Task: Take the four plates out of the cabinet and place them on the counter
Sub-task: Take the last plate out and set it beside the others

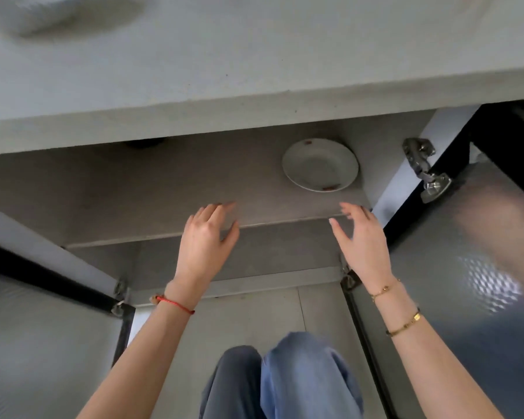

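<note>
Both arms extended fwd; left hand & right hand empty, fingers relaxed, spread.

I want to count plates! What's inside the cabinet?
One white plate sits on the shelf inside, toward the right. Both hands, left and right, are empty in front. The counter hides the back of the shelf, so more could be there.

Soft, even daylight; the cabinet interior lies in dim shadow. Glare patches mark the right glass door. Motion blur smears the top-left corner and fingertips; wide-angle distortion bends edges.
</note>
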A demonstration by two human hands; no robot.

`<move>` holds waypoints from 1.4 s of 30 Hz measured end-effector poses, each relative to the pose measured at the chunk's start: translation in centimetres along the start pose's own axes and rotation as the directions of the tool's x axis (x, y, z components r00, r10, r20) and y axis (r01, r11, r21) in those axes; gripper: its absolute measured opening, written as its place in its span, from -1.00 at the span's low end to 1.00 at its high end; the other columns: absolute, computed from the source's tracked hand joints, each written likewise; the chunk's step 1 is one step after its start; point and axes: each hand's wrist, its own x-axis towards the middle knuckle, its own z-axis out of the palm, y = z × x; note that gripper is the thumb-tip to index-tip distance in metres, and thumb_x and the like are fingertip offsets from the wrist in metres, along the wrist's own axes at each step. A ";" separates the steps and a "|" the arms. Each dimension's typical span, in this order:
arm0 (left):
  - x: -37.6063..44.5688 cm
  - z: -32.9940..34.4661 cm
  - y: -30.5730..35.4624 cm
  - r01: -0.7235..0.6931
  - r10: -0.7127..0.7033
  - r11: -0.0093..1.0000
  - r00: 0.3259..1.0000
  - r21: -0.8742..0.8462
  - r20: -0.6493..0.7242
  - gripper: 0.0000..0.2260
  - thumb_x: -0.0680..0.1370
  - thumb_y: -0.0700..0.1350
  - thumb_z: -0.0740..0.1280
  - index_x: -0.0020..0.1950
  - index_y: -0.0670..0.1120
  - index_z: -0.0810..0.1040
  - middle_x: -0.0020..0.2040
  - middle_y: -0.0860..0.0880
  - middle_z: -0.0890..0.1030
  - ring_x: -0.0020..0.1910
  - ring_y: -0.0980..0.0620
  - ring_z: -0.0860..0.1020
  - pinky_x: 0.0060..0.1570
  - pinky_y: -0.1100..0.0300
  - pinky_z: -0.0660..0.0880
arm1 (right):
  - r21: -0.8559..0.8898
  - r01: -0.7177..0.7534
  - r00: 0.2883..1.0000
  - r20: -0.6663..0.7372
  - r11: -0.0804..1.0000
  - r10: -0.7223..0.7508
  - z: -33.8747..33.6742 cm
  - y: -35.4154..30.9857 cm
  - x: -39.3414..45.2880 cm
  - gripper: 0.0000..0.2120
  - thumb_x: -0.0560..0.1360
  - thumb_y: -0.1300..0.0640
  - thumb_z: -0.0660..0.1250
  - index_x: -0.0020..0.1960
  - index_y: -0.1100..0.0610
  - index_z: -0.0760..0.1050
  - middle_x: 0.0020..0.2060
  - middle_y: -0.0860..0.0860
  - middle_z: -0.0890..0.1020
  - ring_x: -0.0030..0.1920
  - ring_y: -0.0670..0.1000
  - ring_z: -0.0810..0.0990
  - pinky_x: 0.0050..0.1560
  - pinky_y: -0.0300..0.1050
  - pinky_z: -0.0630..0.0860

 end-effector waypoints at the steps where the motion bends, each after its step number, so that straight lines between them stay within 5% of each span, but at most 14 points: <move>1: 0.4 1.2 -0.2 -0.007 0.007 1.000 1.000 -0.017 -0.012 -0.74 0.53 -0.15 0.37 0.21 -0.10 0.58 0.01 -0.08 0.64 -0.02 -0.14 0.59 -0.02 0.03 0.51 | 0.008 -0.007 1.000 -0.026 1.000 0.007 0.8 0.7 0.2 -0.64 0.56 0.03 0.31 0.29 0.18 0.46 0.12 0.08 0.60 0.12 0.06 0.57 0.10 -0.09 0.50; 7: 4.6 6.9 -0.7 0.024 -0.027 0.987 0.999 -0.159 -0.018 -0.73 0.52 -0.10 0.38 0.22 -0.04 0.57 0.11 -0.07 0.65 -0.01 -0.16 0.63 -0.07 0.06 0.54 | -0.016 -0.100 0.984 -0.150 0.995 0.097 3.3 3.5 2.7 -0.64 0.57 0.03 0.30 0.28 0.23 0.46 0.07 0.17 0.61 0.00 0.18 0.62 0.00 0.03 0.55; 12: 9.5 10.8 -0.3 0.127 -0.119 0.957 0.992 -0.260 0.044 -0.77 0.52 -0.13 0.38 0.16 -0.14 0.63 0.19 -0.10 0.65 0.07 -0.17 0.65 0.08 0.02 0.55 | 0.029 -0.201 0.967 -0.153 0.979 0.203 4.4 4.6 6.5 -0.60 0.58 0.03 0.28 0.30 0.28 0.43 0.12 0.24 0.57 0.02 0.25 0.60 0.02 0.11 0.56; 18: 14.8 14.8 0.2 0.089 -0.060 0.967 0.990 -0.237 0.129 -0.73 0.54 -0.12 0.34 0.16 -0.23 0.63 0.27 -0.13 0.60 0.23 -0.12 0.58 0.23 0.08 0.46 | 0.039 -0.290 0.936 -0.195 0.956 0.292 6.1 5.1 10.0 -0.63 0.57 0.02 0.29 0.16 0.33 0.48 -0.01 0.26 0.61 0.00 0.25 0.60 -0.08 0.04 0.53; 28: 18.3 19.2 -0.7 0.196 -0.153 0.920 0.977 -0.339 0.150 -0.69 0.49 -0.09 0.42 0.17 -0.22 0.60 0.07 -0.21 0.68 0.08 -0.16 0.64 0.10 0.09 0.49 | 0.086 -0.429 0.878 -0.191 0.899 0.438 8.1 6.7 12.7 -0.66 0.53 0.01 0.33 0.04 0.31 0.52 -0.05 0.24 0.65 0.01 0.25 0.63 -0.08 -0.05 0.50; 34: 18.6 20.2 -1.1 0.267 -0.174 0.911 0.940 -0.314 0.293 -0.74 0.46 -0.03 0.45 0.08 -0.14 0.64 -0.04 -0.12 0.72 0.02 -0.09 0.66 0.00 0.14 0.49 | 0.184 -0.480 0.852 -0.137 0.858 0.506 8.8 7.5 13.3 -0.67 0.51 0.06 0.36 0.07 0.34 0.55 0.01 0.27 0.66 0.08 0.25 0.61 -0.09 -0.17 0.39; 38: 18.5 20.2 -0.8 0.298 -0.145 0.860 0.921 -0.414 0.361 -0.82 0.47 -0.15 0.43 0.06 -0.15 0.65 -0.06 -0.18 0.70 -0.07 -0.13 0.65 -0.12 0.18 0.47 | 0.226 -0.487 0.852 -0.091 0.844 0.516 8.9 7.8 13.3 -0.68 0.52 0.07 0.35 0.09 0.33 0.54 0.00 0.24 0.66 0.07 0.23 0.62 -0.09 -0.22 0.36; 42: 17.5 19.8 -1.1 0.322 -0.149 0.819 0.919 -0.476 0.365 -0.77 0.46 -0.22 0.44 0.12 -0.15 0.64 -0.04 -0.19 0.70 -0.20 0.02 0.57 -0.06 0.18 0.52 | 0.234 -0.464 0.869 -0.070 0.855 0.490 8.7 7.5 12.5 -0.73 0.51 0.09 0.36 0.06 0.30 0.55 -0.07 0.17 0.67 0.02 0.17 0.62 -0.16 -0.29 0.31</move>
